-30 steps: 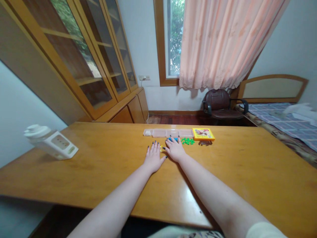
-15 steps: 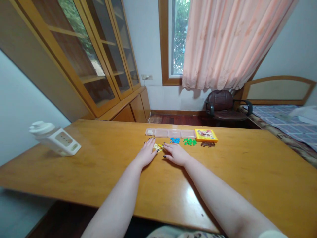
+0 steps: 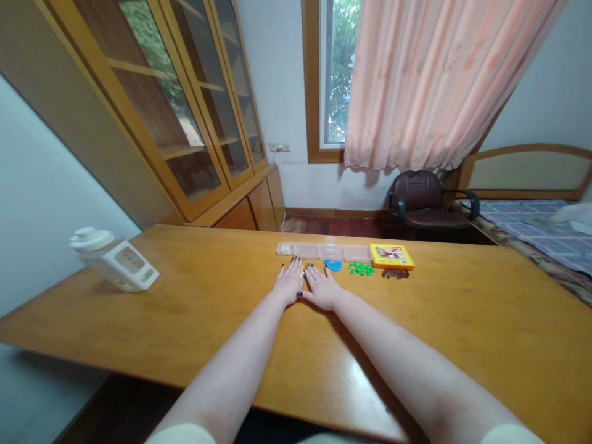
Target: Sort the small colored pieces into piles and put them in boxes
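My left hand (image 3: 288, 283) and my right hand (image 3: 324, 290) lie flat on the wooden table (image 3: 208, 308), fingers stretched out and the thumbs meeting. Between and under them a little of the yellow and whitish small pieces (image 3: 303, 271) shows; the rest is covered. To the right are small piles of blue pieces (image 3: 333, 265), green pieces (image 3: 361, 268) and brown pieces (image 3: 395, 274). Behind the hands stands a row of clear shallow trays (image 3: 332, 251), with something white in the leftmost one. A yellow box (image 3: 391, 256) adjoins the row's right end.
A white-capped container (image 3: 115, 259) rests on its side at the table's left. Beyond the table are a glass-door cabinet (image 3: 226, 185), a dark red armchair (image 3: 419, 200), a pink curtain (image 3: 416, 86) and a bed (image 3: 531, 222).
Both hands have come closer together over the yellow and whitish pieces, which are now mostly covered. The whole view has shifted slightly.
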A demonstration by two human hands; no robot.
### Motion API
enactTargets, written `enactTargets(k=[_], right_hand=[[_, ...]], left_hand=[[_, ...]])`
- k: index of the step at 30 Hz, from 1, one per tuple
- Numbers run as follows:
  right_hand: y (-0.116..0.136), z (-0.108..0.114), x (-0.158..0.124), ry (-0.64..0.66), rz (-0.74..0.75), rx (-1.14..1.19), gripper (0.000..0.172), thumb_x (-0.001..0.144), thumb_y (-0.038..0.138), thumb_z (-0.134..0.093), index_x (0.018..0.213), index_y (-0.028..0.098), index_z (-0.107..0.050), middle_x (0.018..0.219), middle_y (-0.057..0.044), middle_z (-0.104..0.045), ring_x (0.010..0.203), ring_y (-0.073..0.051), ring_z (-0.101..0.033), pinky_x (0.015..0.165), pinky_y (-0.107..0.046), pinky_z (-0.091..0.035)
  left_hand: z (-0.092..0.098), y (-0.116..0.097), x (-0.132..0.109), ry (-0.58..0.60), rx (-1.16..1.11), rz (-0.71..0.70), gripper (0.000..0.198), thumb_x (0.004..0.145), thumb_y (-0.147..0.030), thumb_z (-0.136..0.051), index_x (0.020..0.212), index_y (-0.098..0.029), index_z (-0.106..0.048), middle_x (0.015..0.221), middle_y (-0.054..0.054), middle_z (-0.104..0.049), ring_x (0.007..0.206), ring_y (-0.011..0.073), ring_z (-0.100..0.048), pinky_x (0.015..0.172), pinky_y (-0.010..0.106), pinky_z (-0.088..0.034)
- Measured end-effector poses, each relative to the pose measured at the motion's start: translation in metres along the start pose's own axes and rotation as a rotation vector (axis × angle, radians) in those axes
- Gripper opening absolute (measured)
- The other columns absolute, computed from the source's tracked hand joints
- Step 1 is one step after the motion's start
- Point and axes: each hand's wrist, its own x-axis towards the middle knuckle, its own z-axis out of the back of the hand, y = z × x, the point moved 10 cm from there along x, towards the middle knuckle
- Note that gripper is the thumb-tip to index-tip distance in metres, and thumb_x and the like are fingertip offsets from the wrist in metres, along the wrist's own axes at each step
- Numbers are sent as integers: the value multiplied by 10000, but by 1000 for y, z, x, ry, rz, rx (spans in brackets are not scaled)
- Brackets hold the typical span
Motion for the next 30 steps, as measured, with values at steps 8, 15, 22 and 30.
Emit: enactTargets(k=[8,15,22,30], right_hand=[[2,14,5,-174,-49,94,616,925,514,-334,1419,145,-335,1467,-147,-346,1385,-256,-237,1116,-535,-59],[-21,45,-2,-457,-164,209,388,904,357,-442,1216,168,-573,1288,-121,-557,1271,-272,-401,1091,-482,-191],[-49,45,0,-494,-244,514,284,843,169,-451,1037,158,-658,1016,-72,-681,921,-177,-607,848,-297,-454],[-35,34,7,-395,-175,460,380,813,78,-414,1103,168,-643,1147,-79,-652,1092,-185,-563,977,-310,-396]], left_hand=[[31,33,-10,-281,-338,72,516,889,-256,-371,1387,-121,-379,1458,130,-375,1354,212,-326,1132,404,-251],[50,46,-7,-373,-410,82,367,876,-167,-370,1160,-157,-603,1265,90,-569,1206,195,-491,1075,376,-360],[43,46,-27,-97,-321,133,206,751,-291,-642,927,-186,-629,818,22,-659,729,162,-592,666,261,-453],[35,59,-12,-119,-296,194,99,797,-173,-583,848,-170,-667,847,42,-671,792,163,-593,730,253,-434]])
